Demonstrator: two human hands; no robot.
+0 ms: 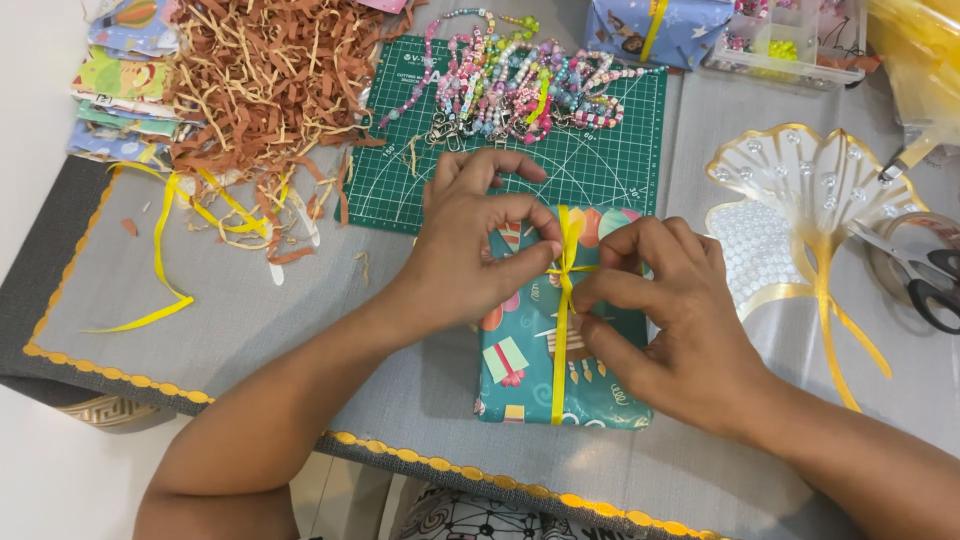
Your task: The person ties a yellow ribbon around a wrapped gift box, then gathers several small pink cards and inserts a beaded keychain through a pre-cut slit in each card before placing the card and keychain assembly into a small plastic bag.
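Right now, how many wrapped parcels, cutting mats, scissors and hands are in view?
Wrapped parcels: 2, the teal parcel and the blue parcel
Cutting mat: 1
Scissors: 1
Hands: 2, left hand and right hand
Total: 6

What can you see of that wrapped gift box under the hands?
The wrapped gift box is a flat rectangle in glossy teal paper printed with presents, cakes and balloons. It lies flat on the grey table cover, its far end near the green cutting mat. A yellow ribbon runs lengthwise over it; both hands pinch the ribbon.
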